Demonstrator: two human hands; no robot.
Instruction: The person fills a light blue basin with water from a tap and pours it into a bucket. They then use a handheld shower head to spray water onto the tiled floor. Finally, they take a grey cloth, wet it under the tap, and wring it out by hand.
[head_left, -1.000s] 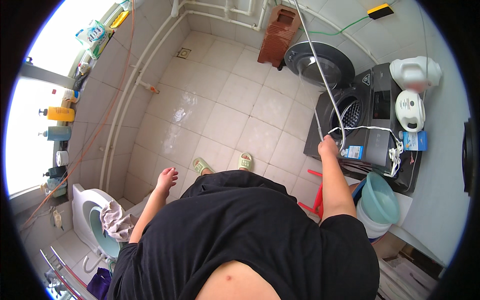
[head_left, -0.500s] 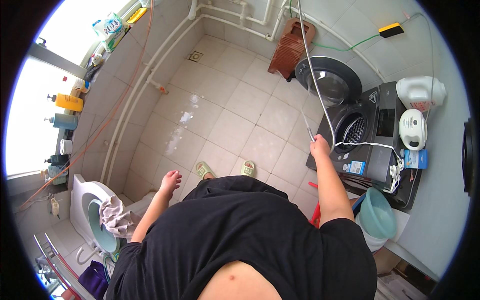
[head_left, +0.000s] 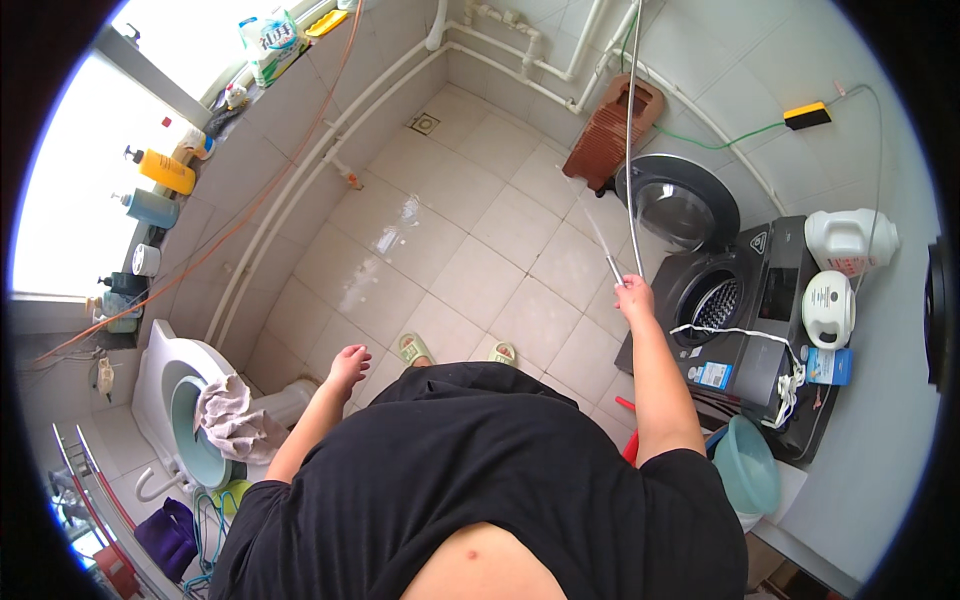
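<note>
My right hand (head_left: 633, 295) is closed around a thin silver hose (head_left: 632, 150), which hangs down from the top of the view. From the hose's short end piece (head_left: 613, 268), a stream of water (head_left: 594, 222) shoots away toward the far floor by the brown washboard (head_left: 614, 125). My left hand (head_left: 349, 366) hovers over the tiled floor (head_left: 455, 285) with loosely bent fingers and nothing in it. A dark front-loading washing machine (head_left: 665, 330) stands just right of my right hand, its round door (head_left: 680, 205) swung wide.
Wet patches (head_left: 400, 225) shine on the floor near a drain (head_left: 425, 124). At the left, a washbasin (head_left: 160, 350) carries a teal basin (head_left: 190, 420) and a cloth (head_left: 237, 415). Bottles (head_left: 165, 172) line the windowsill. Another teal basin (head_left: 748, 465) stands at the right.
The water stream has swung away from the washing machine door toward the washboard, and the hose now hangs straighter. My view has shifted slightly. My left hand stays empty.
</note>
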